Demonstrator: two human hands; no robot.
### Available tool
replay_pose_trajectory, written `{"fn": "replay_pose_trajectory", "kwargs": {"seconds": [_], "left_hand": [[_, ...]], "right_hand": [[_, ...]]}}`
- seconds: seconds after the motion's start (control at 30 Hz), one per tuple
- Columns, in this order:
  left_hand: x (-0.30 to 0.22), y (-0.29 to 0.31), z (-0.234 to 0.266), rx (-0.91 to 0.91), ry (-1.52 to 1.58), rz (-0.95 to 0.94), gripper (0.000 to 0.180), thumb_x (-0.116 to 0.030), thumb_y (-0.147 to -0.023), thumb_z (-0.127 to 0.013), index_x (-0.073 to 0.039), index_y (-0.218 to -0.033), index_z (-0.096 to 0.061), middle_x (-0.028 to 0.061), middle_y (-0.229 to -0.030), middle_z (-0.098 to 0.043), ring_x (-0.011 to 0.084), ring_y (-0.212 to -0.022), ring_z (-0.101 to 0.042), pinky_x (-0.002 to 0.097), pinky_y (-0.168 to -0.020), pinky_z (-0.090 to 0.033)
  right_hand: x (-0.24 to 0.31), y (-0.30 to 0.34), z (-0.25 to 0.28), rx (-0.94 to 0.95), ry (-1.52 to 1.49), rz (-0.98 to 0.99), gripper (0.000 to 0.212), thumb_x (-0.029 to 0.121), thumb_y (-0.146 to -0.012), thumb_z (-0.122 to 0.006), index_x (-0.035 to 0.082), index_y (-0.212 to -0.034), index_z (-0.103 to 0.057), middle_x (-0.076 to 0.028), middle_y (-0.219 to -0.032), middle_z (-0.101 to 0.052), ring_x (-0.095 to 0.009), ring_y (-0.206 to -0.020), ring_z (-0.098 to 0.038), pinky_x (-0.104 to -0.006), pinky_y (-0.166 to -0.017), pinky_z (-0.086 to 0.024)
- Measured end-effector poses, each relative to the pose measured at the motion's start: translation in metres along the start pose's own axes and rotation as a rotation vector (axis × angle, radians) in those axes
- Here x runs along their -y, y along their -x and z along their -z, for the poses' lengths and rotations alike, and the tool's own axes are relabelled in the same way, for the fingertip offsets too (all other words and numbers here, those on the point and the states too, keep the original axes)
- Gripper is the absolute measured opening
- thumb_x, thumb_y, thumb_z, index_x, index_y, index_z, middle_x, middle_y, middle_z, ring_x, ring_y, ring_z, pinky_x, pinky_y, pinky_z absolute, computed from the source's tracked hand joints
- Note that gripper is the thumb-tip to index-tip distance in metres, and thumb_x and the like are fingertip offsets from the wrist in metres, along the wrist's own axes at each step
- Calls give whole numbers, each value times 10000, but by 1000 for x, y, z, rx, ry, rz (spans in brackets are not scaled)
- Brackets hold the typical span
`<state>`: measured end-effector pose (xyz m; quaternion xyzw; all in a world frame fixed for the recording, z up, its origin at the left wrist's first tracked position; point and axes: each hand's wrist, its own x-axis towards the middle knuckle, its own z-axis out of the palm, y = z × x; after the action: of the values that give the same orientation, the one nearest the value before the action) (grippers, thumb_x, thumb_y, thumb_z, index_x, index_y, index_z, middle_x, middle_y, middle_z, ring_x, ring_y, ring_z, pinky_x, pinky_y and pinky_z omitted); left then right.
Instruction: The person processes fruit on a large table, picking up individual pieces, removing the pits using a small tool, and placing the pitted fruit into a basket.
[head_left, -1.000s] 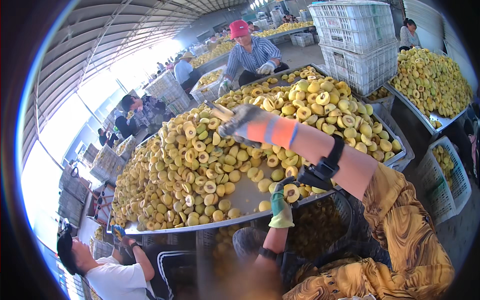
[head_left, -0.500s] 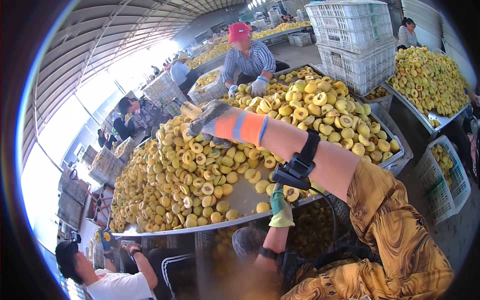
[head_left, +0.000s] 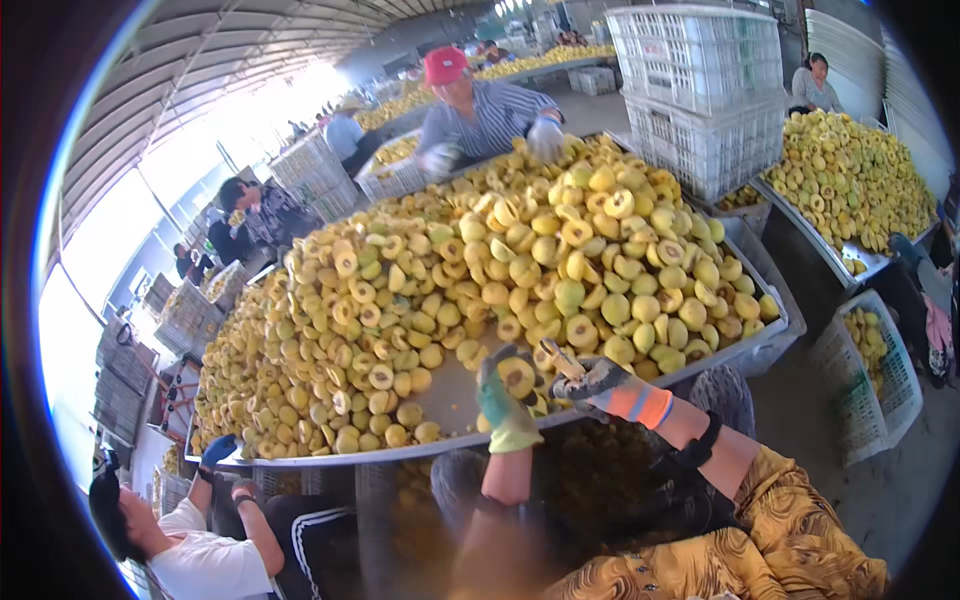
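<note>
At the table's near edge my left hand (head_left: 503, 408), in a green and yellow glove, is closed around a halved yellow peach (head_left: 517, 377), its cut face with a brown centre showing. Close to its right, my right hand (head_left: 607, 388), in a grey glove with an orange cuff, grips a short tool with a tan handle (head_left: 562, 361). The tool's working end is too small to make out. A big heap of halved yellow peaches (head_left: 400, 290) covers much of the metal table (head_left: 452, 398) beyond both hands.
Across the heap a person in a red hat (head_left: 490, 120) handles fruit with white gloves. Another person (head_left: 210, 530) sits at the near left. Stacked white crates (head_left: 700, 100) stand behind right. A crate with fruit (head_left: 865, 370) is on the floor at right, near another heaped table (head_left: 840, 190).
My right hand has drawn back from over the heap to beside my left hand, still holding the tool. My left hand has moved left, and the peach half now shows in it.
</note>
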<state>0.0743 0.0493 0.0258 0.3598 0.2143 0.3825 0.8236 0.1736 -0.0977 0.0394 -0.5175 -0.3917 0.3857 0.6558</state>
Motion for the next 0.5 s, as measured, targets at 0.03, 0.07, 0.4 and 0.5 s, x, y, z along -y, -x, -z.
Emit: {"fn": "replay_pose_trajectory", "kwargs": {"seconds": [0.03,0.07,0.4,0.5], "left_hand": [[8,-12,5,-60,-15,-53,349,-280,-981,-470,-4,-1100,-648,75,-1047,-666,171,-926,-626,297,-844,-504],[9,-15,4,-129,-45,-101,340,-255,-984,-461,1,-1112,-645,75,-1038,-671,171,-923,-627,293,-851,-500],[32,7,-31,190,-338,-318,486,-399,-991,-470,47,-1092,-636,124,-1027,-667,217,-935,-640,333,-859,-501],[41,10,-30,183,-452,-388,459,-363,-996,-463,53,-1052,-649,132,-1021,-674,218,-936,-641,336,-849,-502]], "right_hand": [[-12,-2,-2,-51,25,127,361,167,-848,-705,19,-1165,-618,4,-984,-647,-81,-849,-571,-240,-775,-484],[-17,1,-10,-103,41,245,341,147,-854,-695,23,-1163,-620,0,-1000,-654,-81,-851,-573,-239,-771,-483],[-37,16,14,-47,301,42,188,119,-851,-677,14,-1001,-634,-51,-842,-643,-136,-791,-603,-297,-710,-494],[-23,24,3,-220,244,-109,214,141,-832,-709,27,-999,-638,-80,-857,-649,-161,-811,-624,-303,-710,-498]]}}
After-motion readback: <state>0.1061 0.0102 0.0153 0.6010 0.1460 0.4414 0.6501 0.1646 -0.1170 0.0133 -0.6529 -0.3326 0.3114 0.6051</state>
